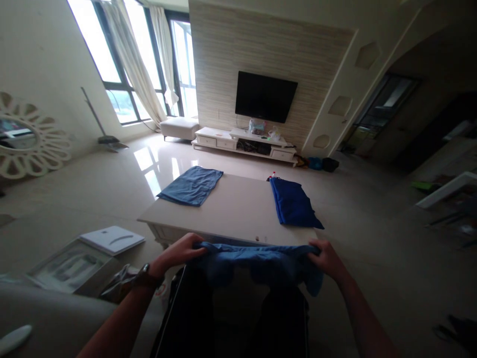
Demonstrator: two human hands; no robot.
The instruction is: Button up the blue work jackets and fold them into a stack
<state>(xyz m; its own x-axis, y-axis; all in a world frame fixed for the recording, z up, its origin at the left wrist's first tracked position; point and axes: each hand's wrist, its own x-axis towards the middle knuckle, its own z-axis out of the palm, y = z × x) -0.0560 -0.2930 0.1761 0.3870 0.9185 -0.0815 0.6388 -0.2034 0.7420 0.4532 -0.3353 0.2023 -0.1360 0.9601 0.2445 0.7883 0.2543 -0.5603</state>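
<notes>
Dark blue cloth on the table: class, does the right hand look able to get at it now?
Probably not right away: the right hand holds one end of a lighter blue cloth. With that hand free, likely yes: nothing visible covers the dark blue cloth ahead.

**Cloth [257, 252] held spread by its upper edge**

Blue, wrinkled. Upper edge nearly straight and level, stretched between left hand [186, 249] and right hand [327, 256], bunched at both grips. Remainder hangs loose in shadow; lower outline indistinct. One flap droops below the right hand. Position: near side of the table [238, 211].
</notes>
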